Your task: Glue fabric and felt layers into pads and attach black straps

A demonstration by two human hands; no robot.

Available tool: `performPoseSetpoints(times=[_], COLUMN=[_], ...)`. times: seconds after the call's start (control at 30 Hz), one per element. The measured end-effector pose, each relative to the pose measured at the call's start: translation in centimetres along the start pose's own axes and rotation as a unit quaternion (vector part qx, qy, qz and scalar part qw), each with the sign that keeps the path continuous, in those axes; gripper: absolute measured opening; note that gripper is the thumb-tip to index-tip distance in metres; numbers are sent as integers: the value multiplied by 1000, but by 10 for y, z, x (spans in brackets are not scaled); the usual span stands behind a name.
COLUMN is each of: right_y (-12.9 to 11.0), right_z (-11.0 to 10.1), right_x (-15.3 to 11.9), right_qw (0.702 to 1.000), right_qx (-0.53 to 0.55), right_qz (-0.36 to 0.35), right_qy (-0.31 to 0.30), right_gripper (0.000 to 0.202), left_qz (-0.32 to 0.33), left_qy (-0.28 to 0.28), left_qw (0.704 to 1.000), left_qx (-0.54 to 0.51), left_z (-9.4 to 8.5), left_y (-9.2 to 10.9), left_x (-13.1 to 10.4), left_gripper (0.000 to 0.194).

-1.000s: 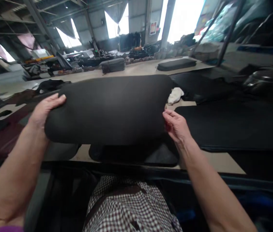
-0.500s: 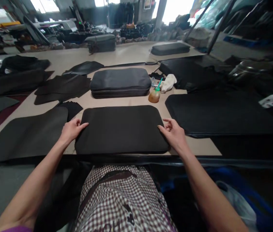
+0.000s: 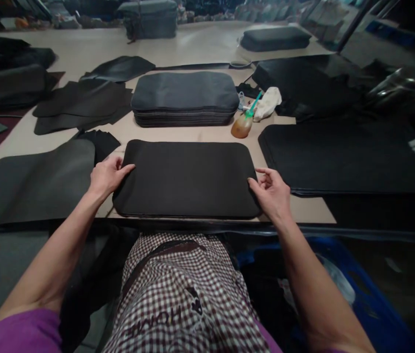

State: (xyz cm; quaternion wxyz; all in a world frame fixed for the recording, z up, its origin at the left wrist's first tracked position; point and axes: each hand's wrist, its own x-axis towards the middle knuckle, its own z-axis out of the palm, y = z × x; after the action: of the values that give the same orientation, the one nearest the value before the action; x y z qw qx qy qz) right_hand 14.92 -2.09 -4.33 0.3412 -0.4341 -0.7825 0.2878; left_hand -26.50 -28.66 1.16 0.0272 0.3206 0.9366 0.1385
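Observation:
A black rounded rectangular panel (image 3: 189, 179) lies flat at the table's front edge, straight ahead of me. My left hand (image 3: 106, 177) holds its left edge, thumb on the top face and fingers curled at the side. At the opposite edge, my right hand (image 3: 272, 192) grips with the thumb against the rim and the other fingers bent beside it; their tips are partly hidden. Just behind the panel stands a neat stack of similar black panels (image 3: 185, 93). A squeeze bottle of amber liquid (image 3: 242, 126) with a green nozzle leans beside that stack, close to a crumpled white cloth (image 3: 268, 104).
Large black sheets (image 3: 347, 162) cover the table on my right. To the left lie a dark grey sheet (image 3: 41, 184) and loose dark pieces (image 3: 82, 100). Farther back are another black stack (image 3: 275, 38) and a dark bundle (image 3: 150, 19). A blue crate (image 3: 373, 304) sits below the table.
My view has tilted downward, so the table sits higher in the picture. Both hands stay at the panel's two edges, and the panel shows no clear shift on the table.

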Motion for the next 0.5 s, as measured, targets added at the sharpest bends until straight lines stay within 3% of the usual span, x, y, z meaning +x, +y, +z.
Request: performPoseSetpoints(times=[0.13,0.23,0.3,0.37,0.5], right_y=[2,-2,-7,-11,-6], right_z=[-1,-9,-14,-14,10], right_x=[-1,0,6,20,77], right_qw=[999,991,982,982,998], right_qx=[-38,-129,-177,-169,-47], right_qz=[-4,-35,-66,-83,-37], right_qy=[-15,-10,2,7,-18], right_gripper=[39,38,37,38,51], left_qz=[-9,42,111,201,403], left_qy=[4,56,102,110,24], left_qw=[999,994,984,970,914], left_qx=[52,84,100,84,36], left_z=[1,-1,-2,2,21], left_y=[2,10,19,31,57], left_x=[-6,-18,-28,-36,-46], left_gripper=[51,63,71,71,70])
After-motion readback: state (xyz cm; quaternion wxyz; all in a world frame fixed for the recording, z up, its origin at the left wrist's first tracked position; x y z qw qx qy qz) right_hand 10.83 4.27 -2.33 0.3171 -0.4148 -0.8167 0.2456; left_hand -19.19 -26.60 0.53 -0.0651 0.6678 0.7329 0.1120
